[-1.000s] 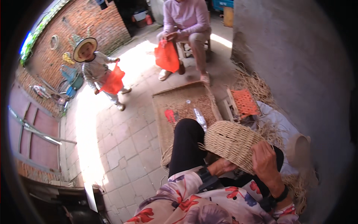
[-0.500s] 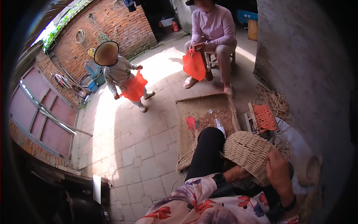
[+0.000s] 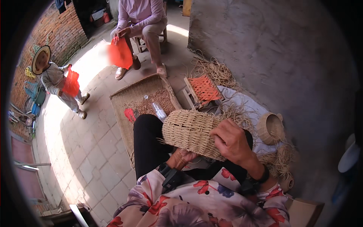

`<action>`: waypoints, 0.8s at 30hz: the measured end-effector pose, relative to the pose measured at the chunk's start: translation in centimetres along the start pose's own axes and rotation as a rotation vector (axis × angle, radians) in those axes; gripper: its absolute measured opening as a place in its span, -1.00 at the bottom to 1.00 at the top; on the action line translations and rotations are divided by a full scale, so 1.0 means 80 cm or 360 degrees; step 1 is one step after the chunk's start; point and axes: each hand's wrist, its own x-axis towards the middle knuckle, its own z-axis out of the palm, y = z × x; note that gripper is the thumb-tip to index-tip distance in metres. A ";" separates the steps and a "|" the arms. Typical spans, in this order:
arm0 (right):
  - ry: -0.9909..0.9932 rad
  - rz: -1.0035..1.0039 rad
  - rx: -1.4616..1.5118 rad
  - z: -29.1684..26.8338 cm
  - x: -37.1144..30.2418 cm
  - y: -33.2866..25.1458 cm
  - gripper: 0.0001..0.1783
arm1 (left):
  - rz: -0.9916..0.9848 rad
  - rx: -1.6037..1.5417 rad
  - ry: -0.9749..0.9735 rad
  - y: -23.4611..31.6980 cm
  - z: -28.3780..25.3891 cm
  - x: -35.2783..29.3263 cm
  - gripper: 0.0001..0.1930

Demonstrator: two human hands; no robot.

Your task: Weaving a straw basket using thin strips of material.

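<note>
A pale woven straw basket [image 3: 191, 132] rests tilted over my lap, its ribbed weave facing up and a dark slit showing near its upper side. My left hand [image 3: 182, 158] holds it from below at the near edge; some of those fingers are hidden under the weave. At its right end, the bent fingers of my right hand [image 3: 233, 143] are closed on the weave near the rim. Whether a loose strand is also pinched there, I cannot make out. Short straw ends stick out at the basket's left side.
A flat woven tray [image 3: 120, 99] with brown bits, a clear plastic bottle [image 3: 159, 111] and red scraps lies ahead. Right of it are an orange-strapped stool [image 3: 204, 89], straw bundles [image 3: 214, 71] and a small round basket [image 3: 269, 128]. A seated person and a child hold red bags.
The view has swung right, so everything sits further left, and more straw and the small round basket show. Both hands still hold the basket; the child's red bag now hangs closer to the body.
</note>
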 end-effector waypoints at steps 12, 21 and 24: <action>-0.0158 -0.0022 -0.0061 0.009 0.005 -0.003 -0.84 | 0.0112 -0.0012 0.0028 -0.010 0.014 0.005 -0.56; -0.0150 0.0033 -0.0016 0.009 0.009 0.000 -0.86 | 0.0060 -0.0048 0.0074 -0.015 0.024 0.001 -0.55; -0.0179 -0.0007 -0.0026 0.009 0.011 0.005 -0.84 | 0.0009 -0.0097 0.0041 -0.015 0.029 -0.001 -0.55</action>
